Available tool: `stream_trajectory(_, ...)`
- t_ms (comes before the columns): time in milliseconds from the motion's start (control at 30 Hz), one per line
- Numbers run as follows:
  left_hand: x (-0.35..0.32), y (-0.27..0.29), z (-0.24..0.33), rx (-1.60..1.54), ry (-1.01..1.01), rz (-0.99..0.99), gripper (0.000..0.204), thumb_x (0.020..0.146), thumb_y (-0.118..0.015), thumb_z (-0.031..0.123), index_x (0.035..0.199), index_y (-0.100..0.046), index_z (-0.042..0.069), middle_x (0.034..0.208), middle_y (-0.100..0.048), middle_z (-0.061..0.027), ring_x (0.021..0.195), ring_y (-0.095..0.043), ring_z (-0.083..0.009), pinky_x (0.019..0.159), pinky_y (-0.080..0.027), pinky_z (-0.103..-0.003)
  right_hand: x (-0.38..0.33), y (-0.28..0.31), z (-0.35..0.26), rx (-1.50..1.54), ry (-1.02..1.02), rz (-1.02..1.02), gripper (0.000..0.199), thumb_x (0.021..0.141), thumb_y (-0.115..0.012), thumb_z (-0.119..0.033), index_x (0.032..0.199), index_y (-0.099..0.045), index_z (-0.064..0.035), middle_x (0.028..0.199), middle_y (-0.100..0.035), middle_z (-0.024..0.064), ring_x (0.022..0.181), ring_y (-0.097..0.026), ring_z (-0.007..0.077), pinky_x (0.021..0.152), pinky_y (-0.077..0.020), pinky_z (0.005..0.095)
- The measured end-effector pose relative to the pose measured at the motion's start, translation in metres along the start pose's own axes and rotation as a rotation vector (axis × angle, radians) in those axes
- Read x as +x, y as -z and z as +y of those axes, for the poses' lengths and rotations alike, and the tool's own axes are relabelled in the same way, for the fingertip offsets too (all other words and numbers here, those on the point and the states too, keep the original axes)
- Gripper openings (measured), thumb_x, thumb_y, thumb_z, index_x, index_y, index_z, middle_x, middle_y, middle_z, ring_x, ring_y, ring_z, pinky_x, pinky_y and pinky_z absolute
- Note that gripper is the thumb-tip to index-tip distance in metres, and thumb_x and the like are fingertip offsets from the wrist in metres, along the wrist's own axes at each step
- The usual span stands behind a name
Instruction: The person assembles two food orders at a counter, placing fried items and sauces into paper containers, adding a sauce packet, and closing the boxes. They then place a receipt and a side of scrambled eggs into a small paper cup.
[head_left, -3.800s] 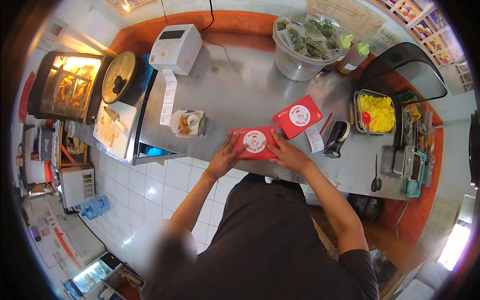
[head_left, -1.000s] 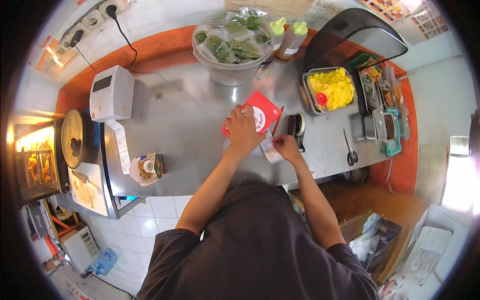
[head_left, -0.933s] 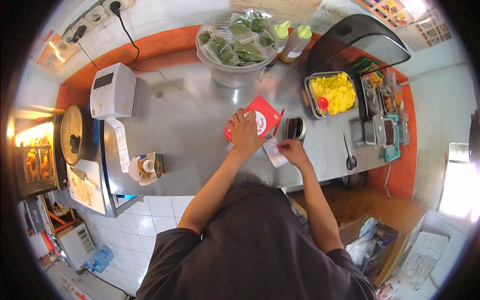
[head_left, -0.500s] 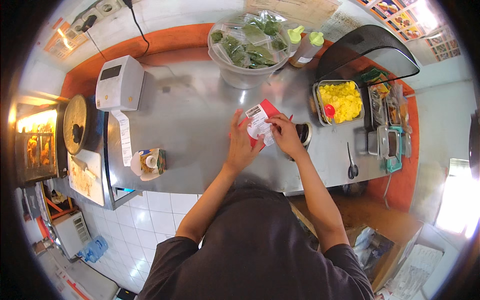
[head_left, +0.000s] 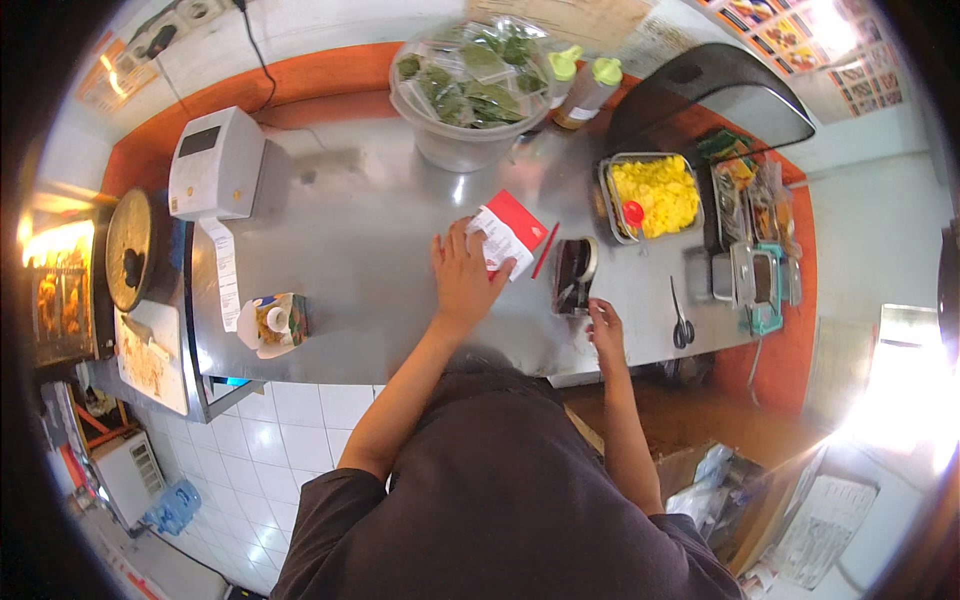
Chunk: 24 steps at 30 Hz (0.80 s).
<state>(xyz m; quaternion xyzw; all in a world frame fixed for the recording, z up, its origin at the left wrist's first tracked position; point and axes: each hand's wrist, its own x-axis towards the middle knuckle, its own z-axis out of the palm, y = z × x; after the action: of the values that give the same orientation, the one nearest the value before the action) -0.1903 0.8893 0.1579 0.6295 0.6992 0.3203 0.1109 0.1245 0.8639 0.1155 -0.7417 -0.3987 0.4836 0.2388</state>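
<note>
On the steel counter lies a red-and-white packet (head_left: pixel 517 220) with a printed white paper slip (head_left: pixel 494 243) on it. My left hand (head_left: pixel 466 275) lies over the slip and the packet's near left side, its fingers stretched flat and thumb apart. A thin red pen (head_left: pixel 546 250) rests just right of the packet. Further right stands a black tape dispenser (head_left: pixel 570 278) with a roll of tape. At the dispenser's near end, my right hand (head_left: pixel 606 328) has its fingers curled into a pinch. What is between those fingertips is too small to make out.
A tub of herb packets (head_left: pixel 470 150) and squeeze bottles (head_left: pixel 588 95) stand at the back. To the right are a container of yellow food (head_left: pixel 655 195) and scissors (head_left: pixel 681 320). A label printer (head_left: pixel 215 165) and an opened carton (head_left: pixel 275 322) stand left.
My right hand has left the packet and moved right and nearer, to the tape dispenser. My left hand stays on the packet, now flat over the slip. The view has shifted slightly.
</note>
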Motion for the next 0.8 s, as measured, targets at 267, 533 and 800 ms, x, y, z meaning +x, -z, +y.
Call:
stream_trajectory(267,-0.001,0.003,0.003,0.043,-0.021,-0.003,0.071,0.082,-0.082,0.050,0.127,-0.051,0.004,0.145,-0.045,-0.0221,0.135,-0.046,-0.0396,0.117,-0.026,-0.062,-0.015,-0.010,0.043,0.477,0.129,-0.125,0.025,0.104,-0.067,-0.023,0.113,-0.067,-0.0003,0.106,-0.070,0.0084,0.091,-0.069,0.0195,0.085,-0.0591,0.0378)
stream_trajectory(533,0.002,0.006,0.004,-0.003,-0.012,0.008,0.071,0.079,-0.084,0.046,0.125,-0.052,0.002,0.143,-0.047,-0.0199,0.134,-0.048,-0.0374,0.116,-0.026,-0.064,-0.013,-0.008,0.046,-0.612,0.384,0.246,0.029,0.093,-0.076,-0.025,0.084,-0.074,0.0024,0.078,-0.073,0.0185,0.075,-0.075,0.0229,0.072,-0.0595,0.0352)
stream_trajectory(800,-0.003,0.003,0.002,-0.067,0.013,0.049,0.075,0.077,-0.085,0.048,0.126,-0.052,0.002,0.143,-0.048,-0.0187,0.137,-0.045,-0.0363,0.118,-0.024,-0.064,-0.003,0.043,-0.107,-0.768,0.455,-0.607,0.027,0.099,-0.067,-0.027,0.097,-0.072,-0.0006,0.082,-0.068,0.0165,0.075,-0.068,0.0301,0.072,-0.0539,0.0416)
